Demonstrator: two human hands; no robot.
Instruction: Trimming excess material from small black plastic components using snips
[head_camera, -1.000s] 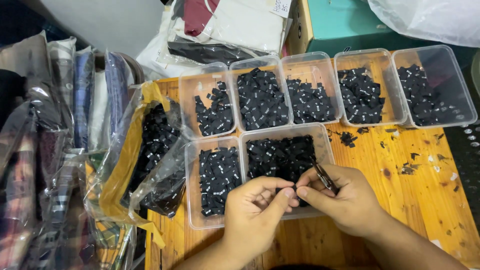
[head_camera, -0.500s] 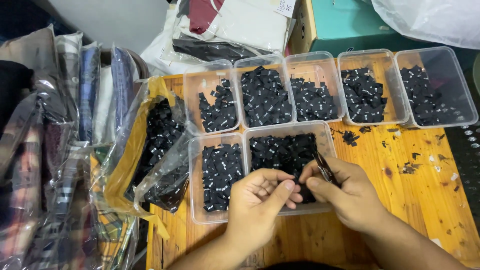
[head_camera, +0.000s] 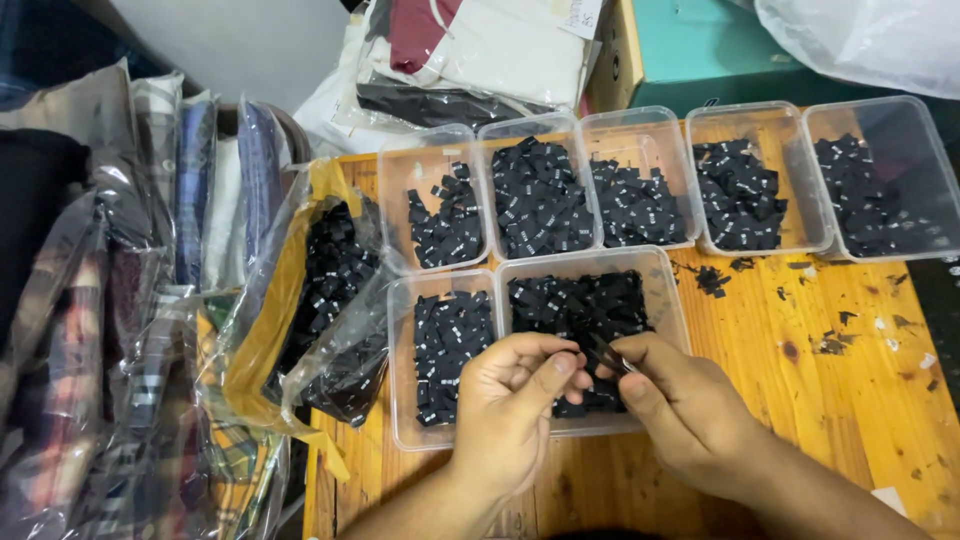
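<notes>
My left hand (head_camera: 510, 405) and my right hand (head_camera: 685, 415) meet over the near edge of a clear plastic tub (head_camera: 672, 292) of small black fabric labels. In my right hand is a thin dark metal tool (head_camera: 606, 356), its tip pointing at my left fingers. My left thumb and fingers are curled together, pinching a small black label (head_camera: 578, 357) against the tool's tip. A second clear tub (head_camera: 402, 385) of the same labels sits just left of my left hand.
Several more clear tubs (head_camera: 640, 120) of black labels line the back of the wooden table (head_camera: 850, 400), which has scraps scattered on it. A plastic bag of labels (head_camera: 330, 300) lies left. Bagged folded clothes (head_camera: 120, 300) are stacked further left, a teal box (head_camera: 700, 50) behind.
My left fingers have curled shut toward the tool's tip, and both hands have shifted slightly lower over the tub's near edge.
</notes>
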